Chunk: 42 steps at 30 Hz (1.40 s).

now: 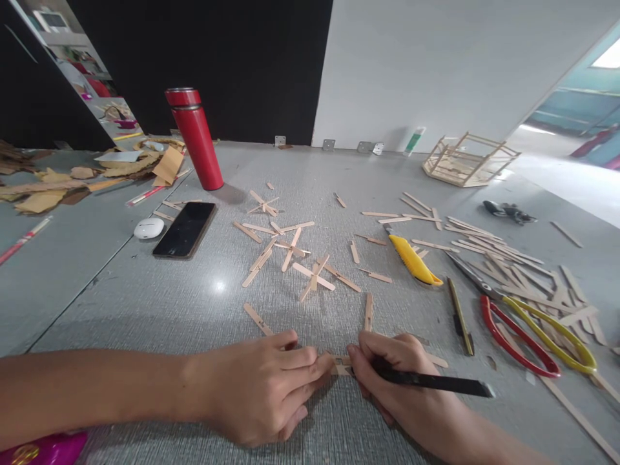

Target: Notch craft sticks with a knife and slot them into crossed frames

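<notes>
Low on the grey table, my left hand (pixel 264 391) presses its fingertips on a small piece of popsicle stick (pixel 341 365). My right hand (pixel 407 381) pinches a slim black pen-like tool (pixel 436 382) close to the right end of that piece. The tool's working tip is hidden by my fingers, so its exact kind cannot be made out. A notched stick (pixel 256 318) lies just beyond my left hand, and another stick (pixel 369 311) points away from my right. Farther off are crossed sticks (pixel 314 276) and several loose cut pieces.
To the right lie a yellow utility knife (pixel 411 259), a gold pen (pixel 460 316), red-and-yellow-handled scissors (pixel 513 323) and piled sticks (pixel 557 290). A stick frame (pixel 469 161) stands behind. On the left are a red flask (pixel 196 139), a phone (pixel 185 230) and a white earbud case (pixel 148 228).
</notes>
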Each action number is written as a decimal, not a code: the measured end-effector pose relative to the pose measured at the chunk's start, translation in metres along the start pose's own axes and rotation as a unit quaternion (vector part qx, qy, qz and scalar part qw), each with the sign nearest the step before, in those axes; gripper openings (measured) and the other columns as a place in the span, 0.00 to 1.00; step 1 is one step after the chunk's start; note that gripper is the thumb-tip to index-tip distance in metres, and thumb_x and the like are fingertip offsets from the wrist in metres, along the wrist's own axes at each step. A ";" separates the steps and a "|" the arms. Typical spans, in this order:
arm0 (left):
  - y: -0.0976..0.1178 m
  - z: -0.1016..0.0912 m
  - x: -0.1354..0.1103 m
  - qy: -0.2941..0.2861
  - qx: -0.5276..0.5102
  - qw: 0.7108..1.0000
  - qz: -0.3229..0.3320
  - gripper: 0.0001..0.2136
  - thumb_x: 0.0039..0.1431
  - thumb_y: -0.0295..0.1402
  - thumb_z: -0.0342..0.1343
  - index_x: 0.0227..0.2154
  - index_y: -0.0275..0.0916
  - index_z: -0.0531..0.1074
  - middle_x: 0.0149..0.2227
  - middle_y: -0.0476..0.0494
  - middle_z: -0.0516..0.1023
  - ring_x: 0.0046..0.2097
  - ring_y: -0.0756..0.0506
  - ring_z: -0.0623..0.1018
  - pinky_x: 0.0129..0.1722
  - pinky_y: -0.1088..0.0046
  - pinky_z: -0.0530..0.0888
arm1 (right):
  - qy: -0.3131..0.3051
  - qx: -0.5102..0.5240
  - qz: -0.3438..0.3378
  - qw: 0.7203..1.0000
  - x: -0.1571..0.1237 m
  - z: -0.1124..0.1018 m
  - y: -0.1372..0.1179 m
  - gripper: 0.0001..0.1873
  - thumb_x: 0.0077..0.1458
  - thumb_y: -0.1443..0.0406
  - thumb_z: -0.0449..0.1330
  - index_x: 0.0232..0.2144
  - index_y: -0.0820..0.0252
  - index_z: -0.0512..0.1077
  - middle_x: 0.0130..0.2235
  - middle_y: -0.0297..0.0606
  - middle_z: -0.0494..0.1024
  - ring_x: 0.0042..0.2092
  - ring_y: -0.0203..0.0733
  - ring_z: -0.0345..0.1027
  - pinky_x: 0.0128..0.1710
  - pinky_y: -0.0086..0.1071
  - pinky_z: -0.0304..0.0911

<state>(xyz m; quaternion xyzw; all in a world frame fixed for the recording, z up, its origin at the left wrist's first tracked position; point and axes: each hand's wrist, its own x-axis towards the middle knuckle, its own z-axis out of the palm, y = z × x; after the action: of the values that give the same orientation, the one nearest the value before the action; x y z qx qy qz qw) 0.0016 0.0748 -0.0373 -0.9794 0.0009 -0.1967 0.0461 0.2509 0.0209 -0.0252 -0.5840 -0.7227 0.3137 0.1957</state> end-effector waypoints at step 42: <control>0.001 -0.002 0.000 -0.015 0.002 1.000 -0.003 0.17 0.68 0.29 0.51 0.51 0.21 0.77 0.55 0.26 0.79 0.50 0.38 0.77 0.44 0.62 0.73 | 0.005 -0.044 -0.037 0.998 0.003 0.000 0.002 0.25 0.71 0.59 0.50 0.21 0.53 0.48 0.17 0.23 0.51 0.21 0.35 0.48 0.26 0.32 0.50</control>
<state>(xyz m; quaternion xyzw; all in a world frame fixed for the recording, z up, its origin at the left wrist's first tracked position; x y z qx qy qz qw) 0.0006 0.0736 -0.0356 -0.9820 -0.0030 -0.1826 0.0479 0.2512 0.0242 -0.0265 -0.5661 -0.7560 0.2714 0.1853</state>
